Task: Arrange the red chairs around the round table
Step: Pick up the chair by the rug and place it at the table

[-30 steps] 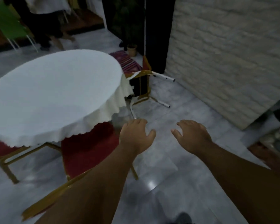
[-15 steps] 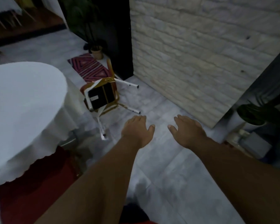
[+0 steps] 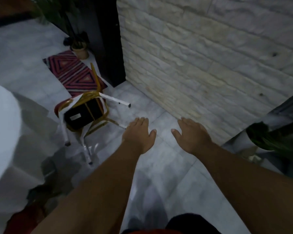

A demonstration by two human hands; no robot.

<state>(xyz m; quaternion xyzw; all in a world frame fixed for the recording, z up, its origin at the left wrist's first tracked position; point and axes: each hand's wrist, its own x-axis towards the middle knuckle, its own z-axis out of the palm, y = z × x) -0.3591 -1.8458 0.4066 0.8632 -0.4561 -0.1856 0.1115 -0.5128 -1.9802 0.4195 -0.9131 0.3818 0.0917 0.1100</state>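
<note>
A red chair (image 3: 85, 114) with a gold frame lies tipped over on the grey floor, its black seat underside facing me and its white-wrapped legs sticking out. The round table (image 3: 2, 132) with a white cloth fills the left edge. Part of another red chair seat (image 3: 24, 218) shows at the bottom left beside the table. My left hand (image 3: 139, 134) is stretched out, empty, fingers apart, just right of the fallen chair's nearest leg. My right hand (image 3: 189, 135) is stretched out beside it, also empty and spread.
A light stone wall (image 3: 210, 56) runs along the right. A dark pillar (image 3: 107, 39) stands behind the chair, with a patterned red rug (image 3: 73, 73) and a potted plant (image 3: 79, 49). Another plant pot (image 3: 267, 139) stands at the right.
My view has swung right and forward: the table has slid to the left edge and the fallen chair is nearer. Both hands stay outstretched and empty.
</note>
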